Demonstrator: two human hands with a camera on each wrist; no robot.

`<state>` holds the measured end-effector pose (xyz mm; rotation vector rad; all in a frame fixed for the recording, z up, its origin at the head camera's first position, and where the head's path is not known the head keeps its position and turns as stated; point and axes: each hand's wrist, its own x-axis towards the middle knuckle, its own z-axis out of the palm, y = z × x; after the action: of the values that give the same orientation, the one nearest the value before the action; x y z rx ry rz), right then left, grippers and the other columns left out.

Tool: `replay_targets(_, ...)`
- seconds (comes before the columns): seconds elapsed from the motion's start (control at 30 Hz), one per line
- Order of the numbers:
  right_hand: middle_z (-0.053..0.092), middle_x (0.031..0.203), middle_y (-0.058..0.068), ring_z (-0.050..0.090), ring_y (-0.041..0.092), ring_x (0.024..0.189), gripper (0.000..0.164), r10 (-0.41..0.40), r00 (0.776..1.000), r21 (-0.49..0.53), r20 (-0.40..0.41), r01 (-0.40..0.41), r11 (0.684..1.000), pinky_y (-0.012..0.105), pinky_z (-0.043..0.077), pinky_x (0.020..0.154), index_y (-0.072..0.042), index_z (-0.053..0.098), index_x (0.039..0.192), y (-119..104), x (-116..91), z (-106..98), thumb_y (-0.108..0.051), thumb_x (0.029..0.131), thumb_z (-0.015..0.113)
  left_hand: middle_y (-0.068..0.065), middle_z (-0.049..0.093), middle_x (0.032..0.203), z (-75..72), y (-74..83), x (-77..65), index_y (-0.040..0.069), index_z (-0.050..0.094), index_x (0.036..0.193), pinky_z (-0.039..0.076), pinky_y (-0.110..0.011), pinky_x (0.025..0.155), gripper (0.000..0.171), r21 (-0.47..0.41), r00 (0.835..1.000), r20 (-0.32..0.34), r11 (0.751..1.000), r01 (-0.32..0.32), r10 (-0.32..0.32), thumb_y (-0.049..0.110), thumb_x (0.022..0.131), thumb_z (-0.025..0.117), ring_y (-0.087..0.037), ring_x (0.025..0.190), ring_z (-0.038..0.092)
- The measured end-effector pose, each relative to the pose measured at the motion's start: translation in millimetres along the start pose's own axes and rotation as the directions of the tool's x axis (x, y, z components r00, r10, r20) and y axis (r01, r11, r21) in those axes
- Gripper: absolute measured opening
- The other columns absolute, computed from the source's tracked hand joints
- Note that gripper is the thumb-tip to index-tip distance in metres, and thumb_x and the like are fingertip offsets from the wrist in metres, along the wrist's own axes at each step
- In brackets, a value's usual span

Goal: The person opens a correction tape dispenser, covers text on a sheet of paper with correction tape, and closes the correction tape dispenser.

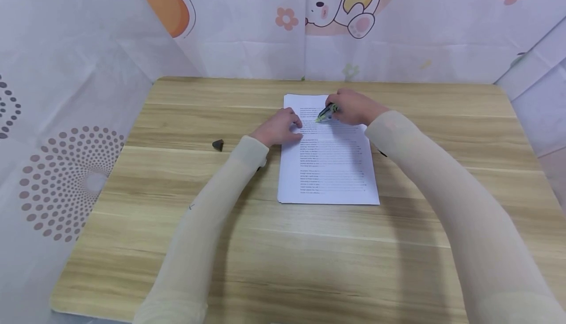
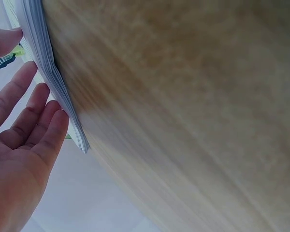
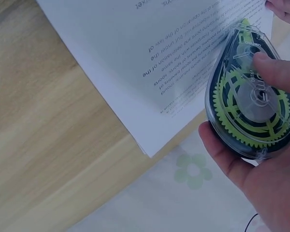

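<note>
A stack of printed paper (image 1: 327, 197) lies on the table, its many sheet edges visible in the left wrist view. My right hand (image 1: 353, 106) grips a correction tape dispenser (image 3: 251, 96), thumb on its clear shell and fingers beneath it. The dispenser's green tip points down at the printed lines in the upper half of the top sheet; the head view does not settle whether it touches. At the stack's left edge rests my left hand (image 1: 280, 126), fingers loosely bent and spread, holding nothing. In the left wrist view, its fingertips (image 2: 60, 118) are against the paper's side.
A small dark cap-like piece (image 1: 218, 145) lies on the wooden table (image 1: 177, 191), left of the paper. Behind the table hangs a pale cloth (image 1: 239, 19) with cartoon prints. Another patterned cloth (image 1: 53, 93) hangs on the left.
</note>
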<state>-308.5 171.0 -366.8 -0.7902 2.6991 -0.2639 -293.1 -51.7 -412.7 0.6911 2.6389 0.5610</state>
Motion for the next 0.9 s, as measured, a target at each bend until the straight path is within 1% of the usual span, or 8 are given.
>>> replay_targets(0.2, 0.054, 0.111, 0.02, 0.05, 0.032, 0.099, 0.036, 0.011, 1.0, -0.01, 0.025, -0.011, 1.0, 0.046, 0.039, 0.095, -0.004, 0.054, 0.125, -0.9, 1.3, -1.4, -0.007, 0.089, 0.055, -0.009, 0.052, 0.118, -0.2, 0.8, 0.0, 0.006, 0.066, 0.107, 0.037, -0.034, 0.098, 0.031, 0.001, 1.0, 0.0, 1.0, 0.0, 0.0, 0.027, 0.084, 0.066, -0.022, 0.105, 0.045)
replay_targets(0.4, 0.055, 0.105, 0.021, 0.049, 0.032, 0.095, 0.036, -0.019, 1.0, -0.04, 0.02, 0.02, 0.999, 0.046, 0.04, 0.091, -0.003, 0.057, 0.122, -3.2, 3.5, -3.8, -0.002, 0.086, 0.055, -0.009, 0.051, 0.116, -0.5, 0.1, 0.1, 0.006, 0.066, 0.107, 0.037, -0.033, 0.097, 0.031, -0.002, 1.0, -0.004, 1.0, -0.004, 0.004, 0.027, 0.084, 0.066, -0.022, 0.104, 0.044)
replay_targets(0.67, 0.053, 0.106, 0.022, 0.049, 0.033, 0.096, 0.038, -0.004, 0.998, -0.075, 0.065, 0.009, 0.997, 0.045, 0.04, 0.091, -0.004, 0.055, 0.126, -5.5, 4.2, -7.6, -0.003, 0.088, 0.053, -0.009, 0.051, 0.117, -0.9, -0.1, 0.2, 0.006, 0.065, 0.107, 0.036, -0.033, 0.097, 0.031, 0.004, 1.0, -0.001, 1.0, -0.001, 0.001, 0.027, 0.084, 0.065, -0.022, 0.105, 0.044)
replay_targets(0.9, 0.053, 0.104, 0.022, 0.048, 0.032, 0.093, 0.038, -0.017, 0.998, -0.087, 0.054, 0.022, 0.996, 0.044, 0.04, 0.087, -0.003, 0.056, 0.125, -2.5, 4.2, -5.8, -0.003, 0.087, 0.052, -0.009, 0.051, 0.116, -1.3, 0.8, -0.3, 0.006, 0.066, 0.107, 0.037, -0.033, 0.097, 0.031, 0.013, 1.0, 0.003, 1.0, 0.0, 0.0, 0.027, 0.084, 0.065, -0.022, 0.103, 0.044)
